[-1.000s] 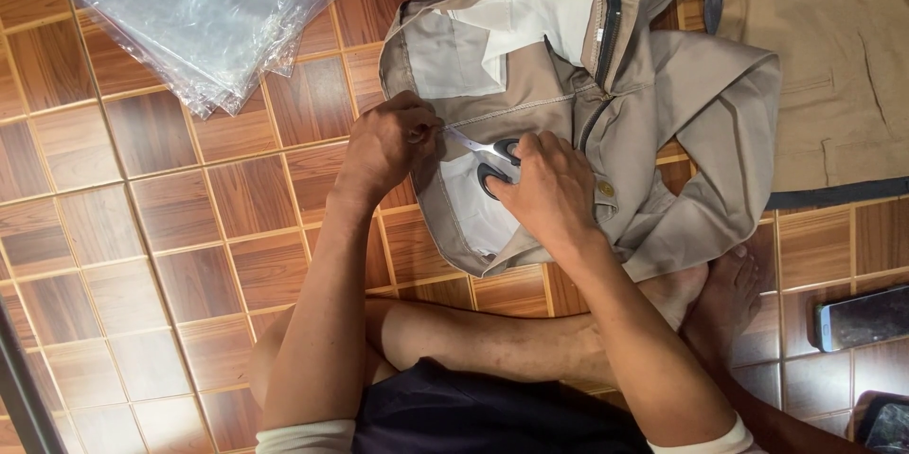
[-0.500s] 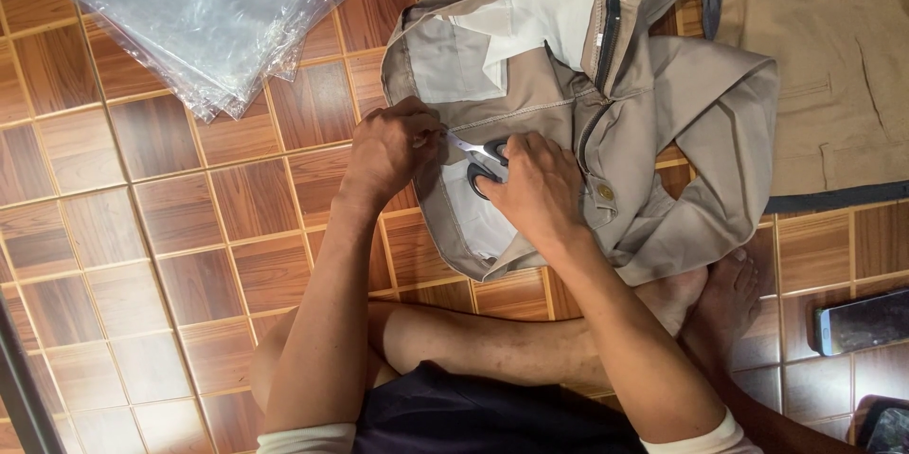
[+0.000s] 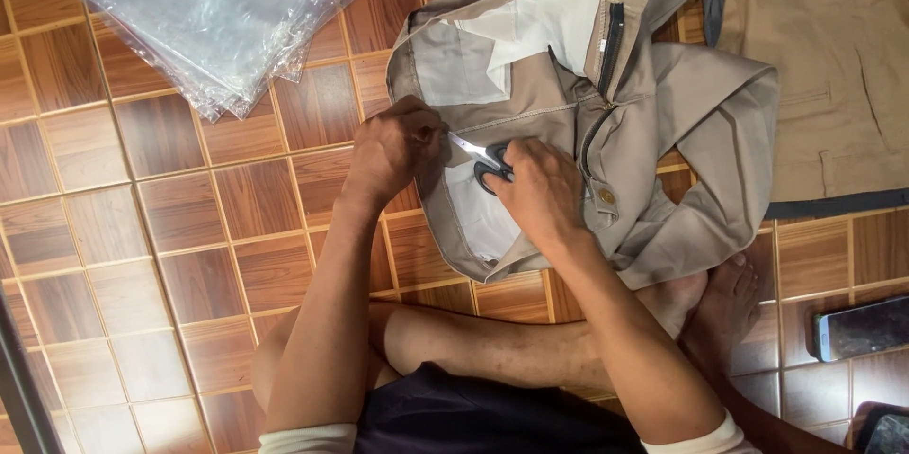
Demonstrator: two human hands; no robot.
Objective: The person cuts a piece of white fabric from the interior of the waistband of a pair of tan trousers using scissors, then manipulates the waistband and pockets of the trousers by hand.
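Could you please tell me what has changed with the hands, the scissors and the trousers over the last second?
Very little. The left hand has edged slightly up and toward the scissors' blade tip while pinching the fabric of the khaki trousers. The right hand keeps hold of the black-handled scissors, blades pointing at the left hand. Nothing was picked up or let go. The trousers, the plastic bags and the phone lie as before.

Clear plastic bags lay heaped on the wood-tile floor ahead to my left. Tan cloth lay spread to my right, with a phone nearer me.
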